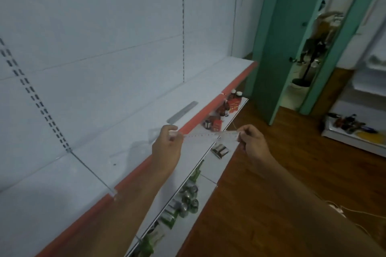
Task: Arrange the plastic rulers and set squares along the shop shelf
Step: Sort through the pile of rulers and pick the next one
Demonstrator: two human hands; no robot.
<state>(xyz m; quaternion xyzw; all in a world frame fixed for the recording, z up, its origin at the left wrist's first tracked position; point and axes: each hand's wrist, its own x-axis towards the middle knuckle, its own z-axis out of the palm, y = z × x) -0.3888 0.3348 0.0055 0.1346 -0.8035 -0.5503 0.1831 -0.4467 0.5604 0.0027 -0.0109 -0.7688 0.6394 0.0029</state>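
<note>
Here, clear ruler (211,136) pinched at each end by left hand (167,148) and right hand (253,142), level above shelf (117,137) edge, likely for lining up beside grey ruler (182,112).

Left hand (167,146) and right hand (251,142) pinching opposite ends of a clear ruler (211,135) over the red-edged white shelf (129,131), a grey ruler (182,112) and a faint clear set square (153,134) lying on the shelf, bottles and cans (188,196) on the shelf below
</note>
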